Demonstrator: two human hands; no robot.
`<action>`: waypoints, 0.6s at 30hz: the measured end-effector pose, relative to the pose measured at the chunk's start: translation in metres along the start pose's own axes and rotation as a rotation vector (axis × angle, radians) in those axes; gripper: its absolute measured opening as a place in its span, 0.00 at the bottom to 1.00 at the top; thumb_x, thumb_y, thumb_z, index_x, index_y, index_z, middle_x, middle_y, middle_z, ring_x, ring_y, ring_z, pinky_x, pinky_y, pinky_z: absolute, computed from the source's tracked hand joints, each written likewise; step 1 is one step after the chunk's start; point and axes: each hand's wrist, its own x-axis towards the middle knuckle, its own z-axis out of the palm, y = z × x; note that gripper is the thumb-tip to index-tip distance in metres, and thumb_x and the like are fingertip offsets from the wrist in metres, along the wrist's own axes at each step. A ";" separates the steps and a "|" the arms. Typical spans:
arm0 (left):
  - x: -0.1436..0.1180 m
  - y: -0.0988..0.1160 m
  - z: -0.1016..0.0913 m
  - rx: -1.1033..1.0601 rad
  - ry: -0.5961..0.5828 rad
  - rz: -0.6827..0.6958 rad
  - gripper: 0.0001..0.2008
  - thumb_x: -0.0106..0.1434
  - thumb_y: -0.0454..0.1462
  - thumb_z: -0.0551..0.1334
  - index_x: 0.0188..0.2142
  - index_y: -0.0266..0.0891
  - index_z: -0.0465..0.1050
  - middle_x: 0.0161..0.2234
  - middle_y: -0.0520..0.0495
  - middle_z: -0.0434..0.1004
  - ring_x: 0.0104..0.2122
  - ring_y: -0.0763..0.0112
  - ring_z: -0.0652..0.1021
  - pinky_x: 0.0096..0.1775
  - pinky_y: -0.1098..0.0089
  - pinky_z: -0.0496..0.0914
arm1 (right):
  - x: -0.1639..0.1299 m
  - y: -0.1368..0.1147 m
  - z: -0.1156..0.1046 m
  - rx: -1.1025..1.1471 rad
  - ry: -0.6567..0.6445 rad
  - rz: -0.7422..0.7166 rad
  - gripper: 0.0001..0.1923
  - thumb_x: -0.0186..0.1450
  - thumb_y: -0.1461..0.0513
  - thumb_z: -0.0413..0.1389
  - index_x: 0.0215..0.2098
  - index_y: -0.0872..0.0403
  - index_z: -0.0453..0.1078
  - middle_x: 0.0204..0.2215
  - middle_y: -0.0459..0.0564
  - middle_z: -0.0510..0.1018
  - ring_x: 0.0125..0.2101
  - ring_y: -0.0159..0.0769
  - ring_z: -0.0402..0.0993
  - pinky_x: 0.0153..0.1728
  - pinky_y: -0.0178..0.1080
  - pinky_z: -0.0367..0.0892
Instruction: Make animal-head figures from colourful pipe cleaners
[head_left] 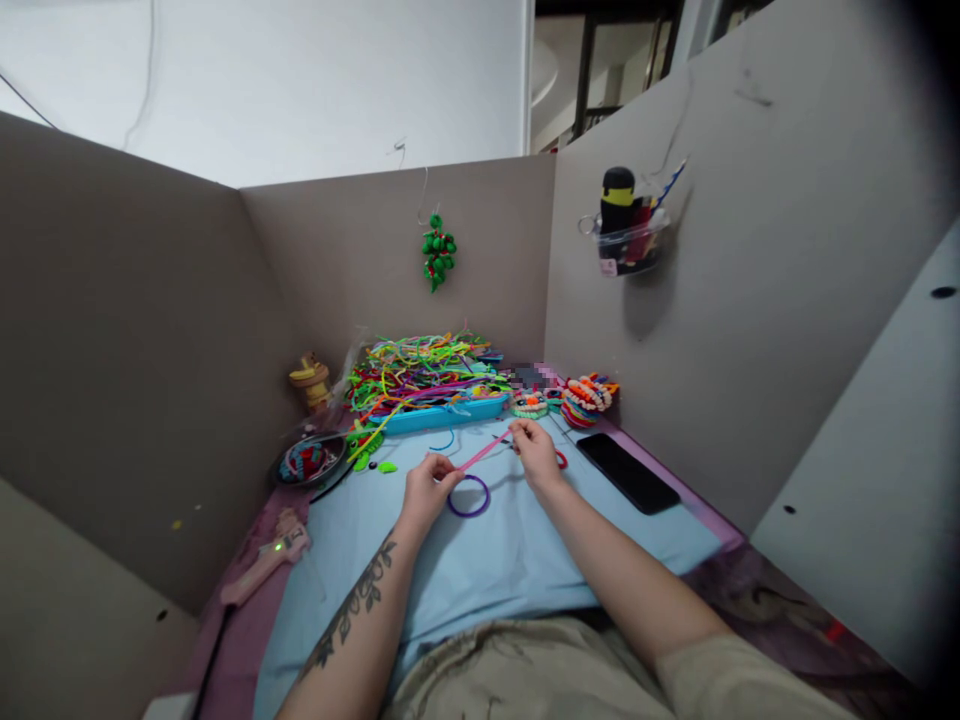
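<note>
Nearest the camera, the person's beige patterned clothing (525, 670) fills the lower edge, with two bare forearms running forward over a light blue mat (487, 570); the left forearm bears a dark tattoo (356, 605). The left hand (427, 490) is curled, its fingertips pinched on one end of a pink pipe cleaner (484, 452). The right hand (534, 450) is likewise closed, pinching the other end, so that the pipe cleaner spans between the two hands just above the mat, rising slightly toward the right hand. A purple ring (469, 496) lies flat on the mat just beside the left hand and below the pink strand. A small red piece (561, 459) shows at the right hand's far side; what it is cannot be told. To the right, a black phone (628, 472) lies flat on the mat. To the left, a pink glue gun (266, 555) rests at the mat's edge, and beyond it a dark round dish (309, 460) holds coloured bits. Farther back, a blue tray (450, 412) carries a heap of many-coloured pipe cleaners (424, 370), with finished coloured pieces (589, 397) to its right. A green ornament (437, 250) hangs on the rear partition, and a clear holder (628, 238) with a black bottle is fixed to the right partition.
</note>
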 end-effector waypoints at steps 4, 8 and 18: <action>0.000 0.002 0.000 0.007 0.012 -0.006 0.08 0.51 0.40 0.62 0.25 0.38 0.67 0.22 0.52 0.72 0.24 0.73 0.72 0.28 0.74 0.64 | 0.000 0.000 0.001 -0.018 0.019 0.004 0.15 0.56 0.50 0.51 0.30 0.53 0.64 0.17 0.41 0.61 0.19 0.29 0.55 0.20 0.31 0.52; 0.000 0.002 0.000 0.039 0.012 0.021 0.06 0.53 0.39 0.61 0.25 0.38 0.67 0.22 0.53 0.72 0.24 0.74 0.72 0.29 0.74 0.64 | 0.000 -0.001 0.001 -0.014 0.027 0.000 0.14 0.56 0.51 0.51 0.30 0.54 0.65 0.17 0.41 0.62 0.19 0.29 0.56 0.20 0.31 0.53; -0.002 0.006 -0.002 -0.012 0.004 0.087 0.11 0.52 0.39 0.63 0.35 0.38 0.69 0.30 0.49 0.75 0.25 0.74 0.73 0.27 0.74 0.65 | 0.003 0.003 0.001 0.237 0.006 0.133 0.10 0.53 0.56 0.56 0.27 0.53 0.64 0.15 0.39 0.61 0.16 0.25 0.53 0.18 0.30 0.50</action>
